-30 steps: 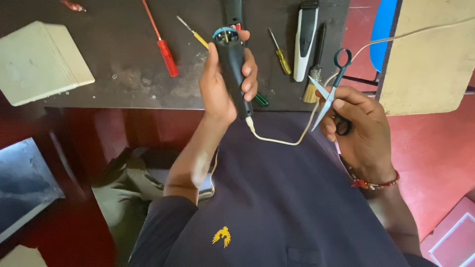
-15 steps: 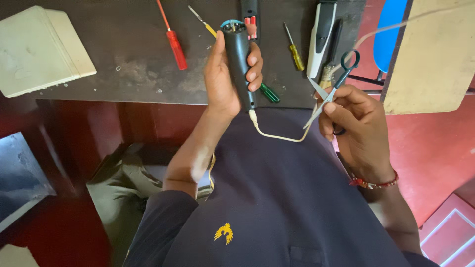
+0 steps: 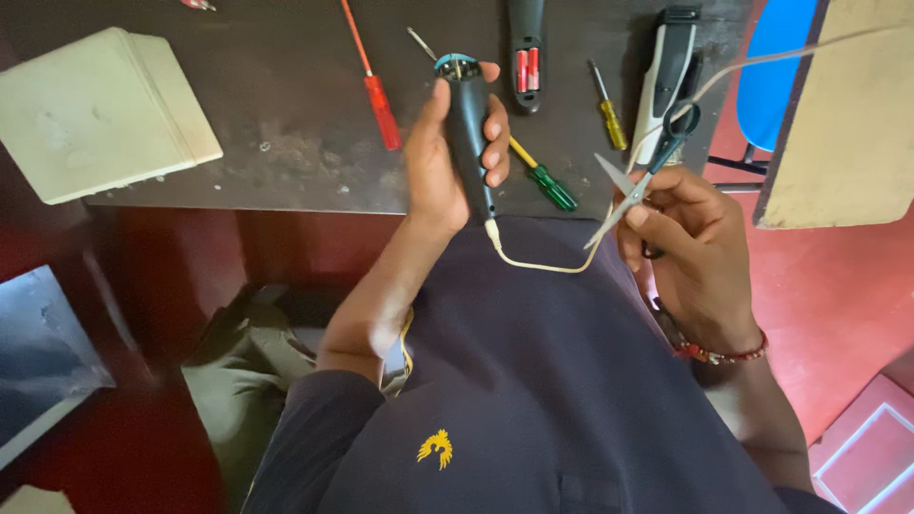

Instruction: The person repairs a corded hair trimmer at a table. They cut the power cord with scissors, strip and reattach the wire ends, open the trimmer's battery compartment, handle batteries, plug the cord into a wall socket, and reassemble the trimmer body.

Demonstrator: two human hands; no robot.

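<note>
Starting at the left of the dark worn tabletop (image 3: pixel 286 162): a cream rectangular plastic box (image 3: pixel 100 114), then a red-handled screwdriver (image 3: pixel 376 95) — neither touched. Left hand (image 3: pixel 443 167) is wrapped shut around a slim black handheld device body (image 3: pixel 468 133) held upright over the table edge, its thin cream cord (image 3: pixel 543 265) looping from the bottom end across to the right hand (image 3: pixel 700 247), whose fingers are curled closed on small black-handled scissors (image 3: pixel 643 176) with blades parted and the cord running by them. Past the device lie a green-handled screwdriver (image 3: pixel 552 186), a yellow-handled screwdriver (image 3: pixel 611 119) and a black-and-white hair clipper (image 3: pixel 666 71).
</note>
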